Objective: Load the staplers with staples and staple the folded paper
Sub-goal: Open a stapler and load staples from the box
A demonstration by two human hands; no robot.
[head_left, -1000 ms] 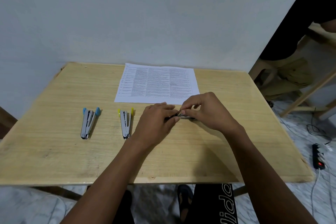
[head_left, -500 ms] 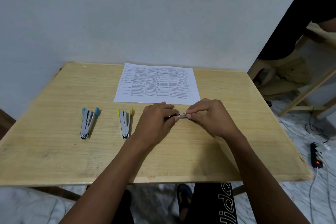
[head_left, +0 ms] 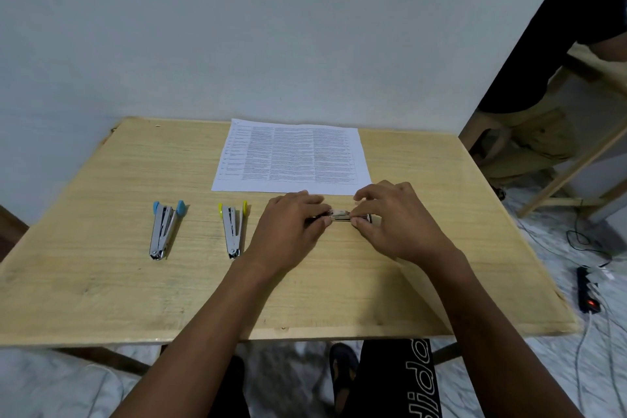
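A small metal stapler lies sideways on the wooden table, held at both ends. My left hand pinches its left end and my right hand pinches its right end with thumb and fingers. Most of this stapler is hidden by my fingers. To the left lie two more staplers, both swung open in a V: one with blue tips and one with yellow tips. A printed sheet of paper lies flat at the back of the table, just beyond my hands.
A grey wall rises right behind the table. At the right a person sits on a wooden stool. A black power strip with cables lies on the marble floor beside the table's right edge.
My right hand has slid right along the stapler and spread its fingers, uncovering the stapler's middle. My left hand has stayed in place.
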